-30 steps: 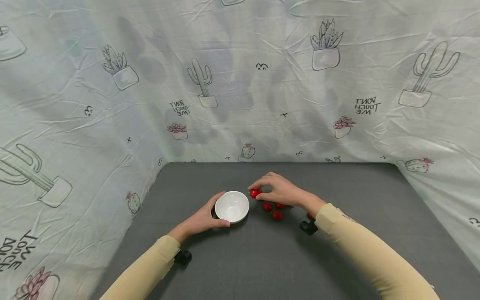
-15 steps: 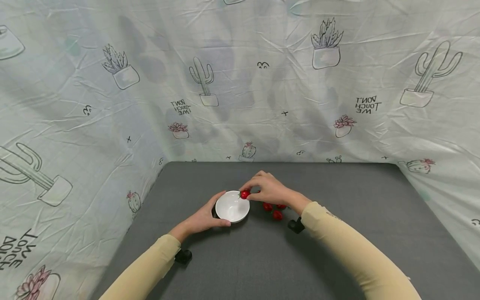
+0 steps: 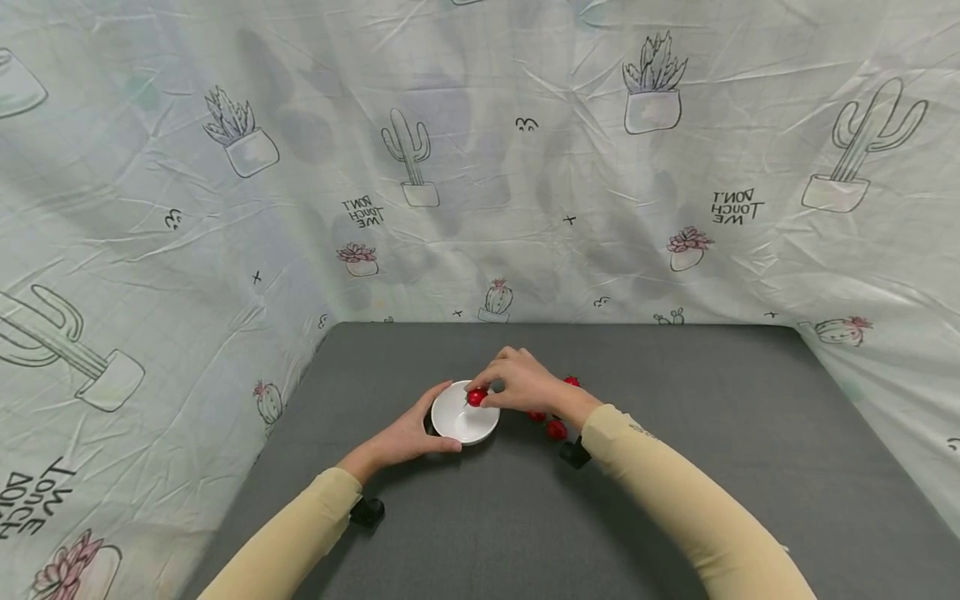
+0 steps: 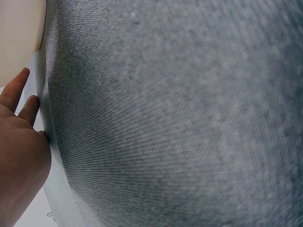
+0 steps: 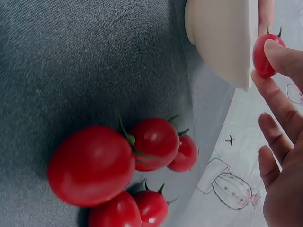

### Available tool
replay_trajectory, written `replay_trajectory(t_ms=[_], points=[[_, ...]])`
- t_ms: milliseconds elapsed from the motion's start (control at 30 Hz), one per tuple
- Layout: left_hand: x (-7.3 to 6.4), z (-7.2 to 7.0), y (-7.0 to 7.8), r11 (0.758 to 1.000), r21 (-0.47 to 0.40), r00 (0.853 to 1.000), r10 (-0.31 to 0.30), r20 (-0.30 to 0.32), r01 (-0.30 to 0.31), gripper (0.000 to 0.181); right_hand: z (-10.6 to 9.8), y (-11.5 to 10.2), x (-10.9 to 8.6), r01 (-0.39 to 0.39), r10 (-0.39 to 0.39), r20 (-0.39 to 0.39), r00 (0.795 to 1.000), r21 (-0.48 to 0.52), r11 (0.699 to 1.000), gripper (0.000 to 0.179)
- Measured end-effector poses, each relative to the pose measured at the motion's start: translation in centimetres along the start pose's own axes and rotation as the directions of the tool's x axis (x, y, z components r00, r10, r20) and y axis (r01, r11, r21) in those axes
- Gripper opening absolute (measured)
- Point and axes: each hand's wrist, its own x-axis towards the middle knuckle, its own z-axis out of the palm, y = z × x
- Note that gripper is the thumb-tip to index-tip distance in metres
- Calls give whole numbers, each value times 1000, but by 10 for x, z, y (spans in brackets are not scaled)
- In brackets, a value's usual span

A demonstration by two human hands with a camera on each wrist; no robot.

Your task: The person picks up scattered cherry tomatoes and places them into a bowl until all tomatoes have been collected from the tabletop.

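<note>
A small white bowl (image 3: pixel 452 423) stands on the dark table, and no tomato shows inside it. My left hand (image 3: pixel 405 435) holds its left side between thumb and fingers; in the left wrist view the fingers reach to the bowl (image 4: pixel 19 35). My right hand (image 3: pixel 531 388) pinches a red cherry tomato (image 3: pixel 476 397) over the bowl's right part. In the right wrist view that tomato (image 5: pixel 265 54), with green sepals, sits between thumb and finger just past the bowl's rim. Several more cherry tomatoes (image 5: pixel 92 165) lie on the table beneath the right wrist, partly hidden in the head view.
The dark grey table (image 3: pixel 480 533) reaches back to a pale curtain (image 3: pixel 480 167) with cactus drawings, which also hangs at both sides. A black wrist camera mount (image 3: pixel 367 512) sits below the left wrist, and another (image 3: pixel 575 453) below the right.
My right hand has moved left, carrying the cherry tomato from beside the bowl to over its inside. The left hand and the bowl have stayed in place.
</note>
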Motion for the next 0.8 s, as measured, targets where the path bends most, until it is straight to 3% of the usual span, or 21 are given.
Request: replay_trajectory(t_ms=[333,800], points=[[0,0,1,1000,1,1000,-7,8,7,112,7,-4,7,-5,8,55,998,-67,998,35],[2,-1,-2,1000,-6,1000,7,2,-7,110,-4,2,-5,-28,28,-11,1000,0,1000,37]])
